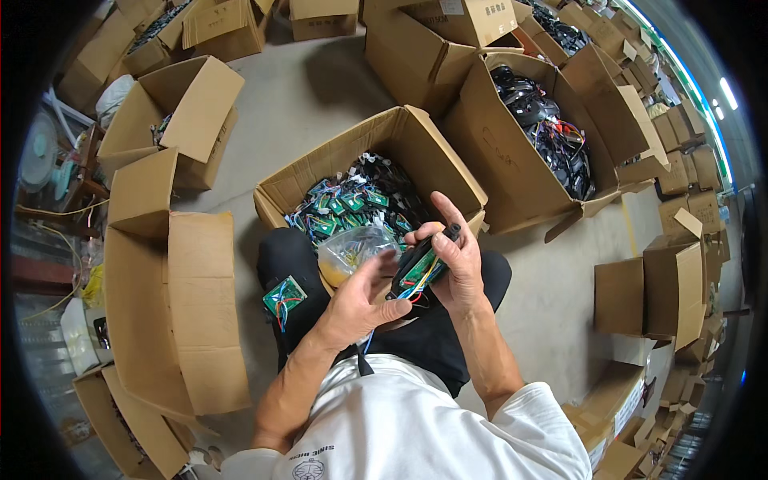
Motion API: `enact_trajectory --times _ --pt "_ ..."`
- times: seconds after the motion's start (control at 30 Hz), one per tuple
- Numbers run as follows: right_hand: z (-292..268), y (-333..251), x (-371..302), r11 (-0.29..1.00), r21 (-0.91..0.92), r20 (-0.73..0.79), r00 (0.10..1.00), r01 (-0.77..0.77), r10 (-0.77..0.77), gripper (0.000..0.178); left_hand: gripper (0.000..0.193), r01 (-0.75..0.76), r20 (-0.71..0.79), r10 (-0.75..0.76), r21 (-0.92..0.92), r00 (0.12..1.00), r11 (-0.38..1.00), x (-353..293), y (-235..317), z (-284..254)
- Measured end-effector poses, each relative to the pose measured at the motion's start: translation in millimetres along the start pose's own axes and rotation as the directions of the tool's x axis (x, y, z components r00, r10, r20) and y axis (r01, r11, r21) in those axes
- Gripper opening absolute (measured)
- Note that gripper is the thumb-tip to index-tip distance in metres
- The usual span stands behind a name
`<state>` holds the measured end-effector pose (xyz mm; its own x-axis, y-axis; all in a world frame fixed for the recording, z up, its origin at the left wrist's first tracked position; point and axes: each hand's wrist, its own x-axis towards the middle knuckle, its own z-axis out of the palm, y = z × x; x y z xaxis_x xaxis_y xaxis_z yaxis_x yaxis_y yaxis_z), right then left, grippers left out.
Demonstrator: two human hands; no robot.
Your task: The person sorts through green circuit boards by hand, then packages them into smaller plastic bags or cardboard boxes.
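Note:
My right hand (458, 268) grips a black plastic housing (410, 268), held tilted above my lap. Inside it shows a green circuit board (416, 274) with blue, white, yellow and red wires at its lower end. My left hand (358, 298) is beside that end, fingers and thumb apart, the fingertips slightly blurred; whether the thumb touches the wires is hard to see. Another green circuit board (286, 294) with coloured wires lies on my left thigh. Between my knees rests a clear plastic bag (352, 250) with small yellowish contents.
Directly ahead stands an open cardboard box (448, 152) holding many wired circuit boards (344, 204). At right, a larger carton (496, 152) contains black housings and cables (552, 148). Open cartons (208, 320) stand at my left, and stacked boxes (672, 280) line the right side.

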<state>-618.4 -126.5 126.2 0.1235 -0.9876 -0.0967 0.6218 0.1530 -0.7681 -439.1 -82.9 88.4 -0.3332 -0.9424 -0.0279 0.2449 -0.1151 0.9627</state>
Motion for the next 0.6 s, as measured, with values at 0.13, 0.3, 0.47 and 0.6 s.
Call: enact_trajectory --times 0.13,0.3,0.47,0.6 --pt "-8 5 0 0.998 0.038 0.025 0.999 -0.041 0.04 0.085 0.087 0.366 0.363 -0.262 -0.254 0.894 0.895 0 3 0" --pt "-13 5 0 0.994 -0.003 0.072 0.991 -0.112 0.112 0.087 0.07 -0.054 -0.014 0.054 -0.038 0.998 0.998 -5 -14 15" --pt "-24 8 1 0.991 0.025 0.117 0.985 -0.129 0.125 0.09 0.044 0.093 -0.07 -0.087 0.093 0.994 0.991 -10 9 15" --pt "-29 19 1 0.989 0.024 0.096 0.985 -0.146 0.143 0.095 0.038 -0.168 -0.144 0.26 0.46 0.955 0.872 -13 22 20"
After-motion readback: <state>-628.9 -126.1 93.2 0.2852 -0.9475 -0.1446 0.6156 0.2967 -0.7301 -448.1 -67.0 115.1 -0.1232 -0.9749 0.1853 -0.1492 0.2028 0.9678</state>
